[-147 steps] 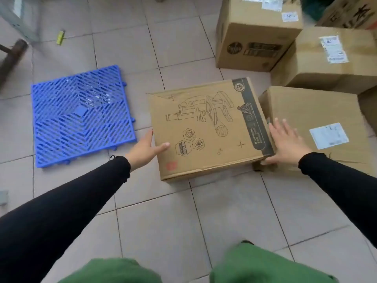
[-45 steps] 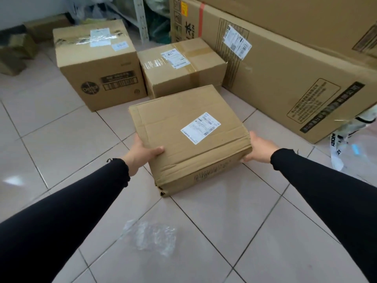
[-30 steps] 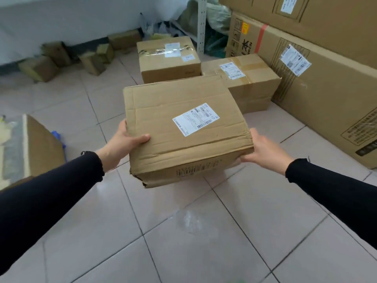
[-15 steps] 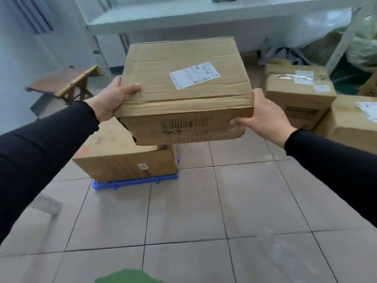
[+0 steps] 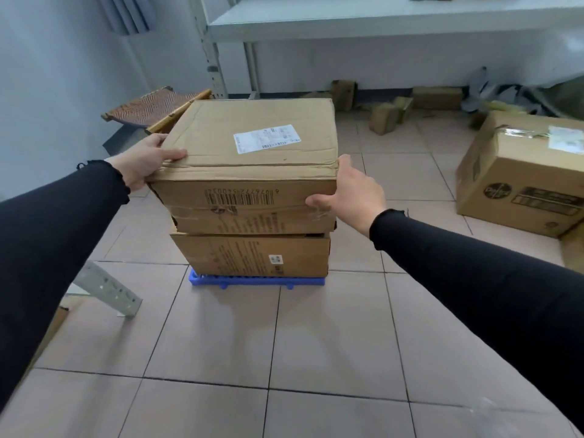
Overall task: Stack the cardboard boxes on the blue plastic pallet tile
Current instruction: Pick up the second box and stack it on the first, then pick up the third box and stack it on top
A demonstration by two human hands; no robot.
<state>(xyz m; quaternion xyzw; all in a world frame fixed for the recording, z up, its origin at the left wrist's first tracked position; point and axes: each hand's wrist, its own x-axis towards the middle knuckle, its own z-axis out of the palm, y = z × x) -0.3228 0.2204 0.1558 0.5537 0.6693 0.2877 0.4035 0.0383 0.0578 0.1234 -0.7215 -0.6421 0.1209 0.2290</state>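
- Two cardboard boxes stacked on the blue plastic pallet tile (image 5: 256,281), which lies flat on the tiled floor (image 5: 284,343) with only its front edge showing.
- Upper box (image 5: 252,159) resting on the lower box (image 5: 256,254), slightly wider than it and overhanging a little at left and right; white shipping label (image 5: 267,139) on its top face, barcode (image 5: 240,196) printed on its front.
- Lower box sitting directly on the tile, small white sticker (image 5: 275,259) near its front right.
- Left hand (image 5: 143,162) pressed against the upper box's left top corner, thumb lying over the top edge, fingers around the side.
- Right hand (image 5: 350,192) flat against the upper box's right side, thumb reaching onto the front face near the lower corner, fingers spread along the edge.
- Both hands closed onto the upper box from opposite sides; black sleeves covering both arms.
- Third large cardboard box (image 5: 524,175) on the floor well to the right, apart from the stack.
- Several small brown parcels (image 5: 387,116) scattered on the floor by the far wall.
- Woven stool (image 5: 151,105) behind the stack to the left, white shelf (image 5: 379,17) overhead behind.
- Perforated metal bracket (image 5: 107,290) on the floor near left.
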